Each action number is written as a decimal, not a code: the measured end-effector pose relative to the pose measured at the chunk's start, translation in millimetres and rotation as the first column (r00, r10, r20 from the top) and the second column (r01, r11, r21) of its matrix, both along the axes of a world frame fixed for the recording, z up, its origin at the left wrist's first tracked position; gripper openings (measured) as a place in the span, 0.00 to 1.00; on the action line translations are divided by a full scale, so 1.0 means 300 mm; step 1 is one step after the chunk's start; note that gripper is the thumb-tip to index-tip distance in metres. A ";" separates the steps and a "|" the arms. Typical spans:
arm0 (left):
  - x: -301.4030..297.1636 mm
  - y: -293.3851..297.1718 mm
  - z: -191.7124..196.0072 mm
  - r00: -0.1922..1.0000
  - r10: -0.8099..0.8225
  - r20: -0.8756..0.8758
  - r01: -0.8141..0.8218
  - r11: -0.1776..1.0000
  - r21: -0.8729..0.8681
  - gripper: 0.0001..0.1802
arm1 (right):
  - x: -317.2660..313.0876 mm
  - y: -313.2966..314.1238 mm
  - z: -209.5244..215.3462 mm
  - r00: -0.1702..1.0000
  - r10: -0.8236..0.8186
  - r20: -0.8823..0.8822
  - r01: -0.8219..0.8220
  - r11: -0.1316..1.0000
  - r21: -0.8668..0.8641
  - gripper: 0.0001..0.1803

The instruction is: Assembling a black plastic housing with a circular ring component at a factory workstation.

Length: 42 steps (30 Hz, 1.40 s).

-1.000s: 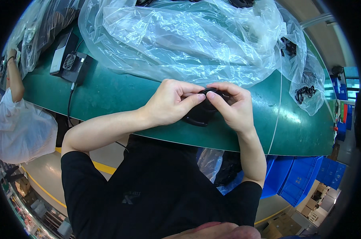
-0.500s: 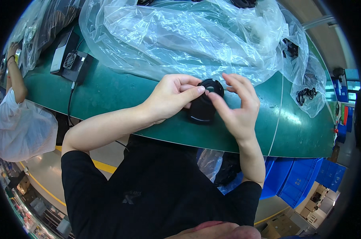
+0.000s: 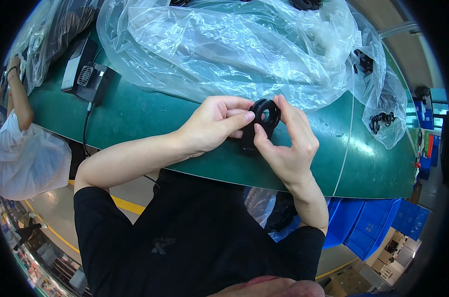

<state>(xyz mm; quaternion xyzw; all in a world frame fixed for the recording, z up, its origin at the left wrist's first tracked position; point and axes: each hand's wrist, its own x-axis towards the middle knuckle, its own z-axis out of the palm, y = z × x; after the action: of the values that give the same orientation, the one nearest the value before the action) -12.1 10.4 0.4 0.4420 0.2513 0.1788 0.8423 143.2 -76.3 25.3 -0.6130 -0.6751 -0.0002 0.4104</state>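
A large clear plastic bag [image 3: 234, 49] lies crumpled across the green table [image 3: 135, 119]. A smaller clear bag [image 3: 383, 106] of black parts lies at its right end.

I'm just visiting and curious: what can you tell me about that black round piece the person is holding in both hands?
The black round part is a small disc with a round hole through its middle, matte like plastic or rubber. It is held on edge, its face tilted toward the camera, just above the green table in front of the clear plastic sheeting. The left hand pinches its left rim with the thumb; the right hand grips its right and lower sides.
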 end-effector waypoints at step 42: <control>-0.025 -0.020 0.008 0.996 0.038 -0.082 -0.002 0.914 0.406 0.11 | 0.022 -0.004 -0.009 0.633 -0.108 -0.766 -0.312 0.870 -0.381 0.08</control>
<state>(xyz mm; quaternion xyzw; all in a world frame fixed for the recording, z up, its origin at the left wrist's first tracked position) -19.6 4.3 2.9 0.6120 0.2503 0.2160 0.7185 149.7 -77.4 22.5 -0.5948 -0.4487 0.4513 0.4911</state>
